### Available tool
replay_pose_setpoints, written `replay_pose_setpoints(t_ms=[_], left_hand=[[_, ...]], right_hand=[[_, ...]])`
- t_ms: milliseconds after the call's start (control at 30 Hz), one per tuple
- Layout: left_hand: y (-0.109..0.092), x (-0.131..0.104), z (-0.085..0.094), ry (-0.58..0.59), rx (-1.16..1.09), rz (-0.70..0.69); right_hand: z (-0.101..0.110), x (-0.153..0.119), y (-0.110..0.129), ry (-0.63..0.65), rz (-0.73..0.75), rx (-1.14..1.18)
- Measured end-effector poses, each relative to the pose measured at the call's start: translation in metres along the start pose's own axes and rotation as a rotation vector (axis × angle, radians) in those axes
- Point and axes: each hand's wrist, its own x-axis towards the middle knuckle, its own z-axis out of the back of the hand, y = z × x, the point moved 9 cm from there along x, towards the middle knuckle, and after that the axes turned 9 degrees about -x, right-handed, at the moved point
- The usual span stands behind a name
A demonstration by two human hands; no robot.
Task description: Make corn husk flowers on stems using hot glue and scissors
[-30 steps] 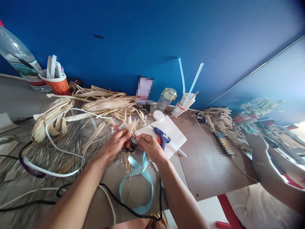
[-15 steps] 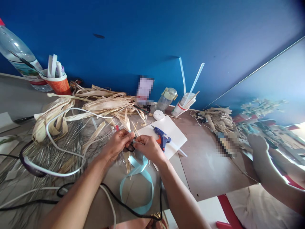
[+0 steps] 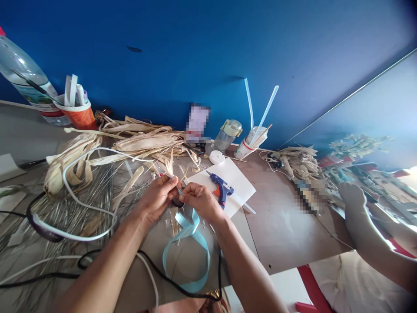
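My left hand [image 3: 160, 192] is closed, thumb and fingers pinching the base of a small corn husk flower [image 3: 168, 165] whose pale tips point up. Light blue ribbon [image 3: 187, 230] hangs in loops below my right hand [image 3: 200, 201], which pinches its upper end close beside the left fingers. A dark, rounded item [image 3: 177, 202] shows beneath the fingertips; it looks like a scissor handle, but the hands hide most of it. Just right of my right hand, a blue glue gun [image 3: 222, 189] lies on a white sheet [image 3: 243, 184].
Dried corn husks [image 3: 143, 143] and thin wires [image 3: 81, 204] cover the left side. White and black cables [image 3: 176, 289] cross the front. A clear jar [image 3: 227, 135] and a paper cup [image 3: 246, 148] with glue sticks stand behind. At right is another person's arm [image 3: 368, 230].
My left hand has turned slightly, and the husk flower has shifted a little left with it. The right fingers have moved slightly at the ribbon's end.
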Motion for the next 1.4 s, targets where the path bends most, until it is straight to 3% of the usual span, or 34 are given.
replay_pose_setpoints(t_ms=[500,600,733,900,1100,1400], left_hand=[[0.004,0.004,0.004,-0.086,0.111,-0.071],[0.007,0.002,-0.001,-0.036,0.051,-0.012],[0.005,-0.001,-0.012,0.088,-0.059,0.013],[0.009,0.001,-0.006,0.054,-0.054,0.005],[0.007,0.001,-0.005,0.075,0.116,-0.015],[0.005,0.008,0.013,0.021,0.615,-0.089]], right_hand=[[0.001,-0.002,0.000,-0.128,0.067,-0.254],[0.004,-0.003,0.000,-0.109,0.042,-0.198],[0.004,0.000,-0.008,-0.026,0.006,0.053],[0.002,0.004,-0.016,-0.011,-0.005,0.145],[0.006,0.005,-0.019,-0.071,-0.021,0.033],[0.022,-0.003,-0.006,-0.187,-0.076,-0.346]])
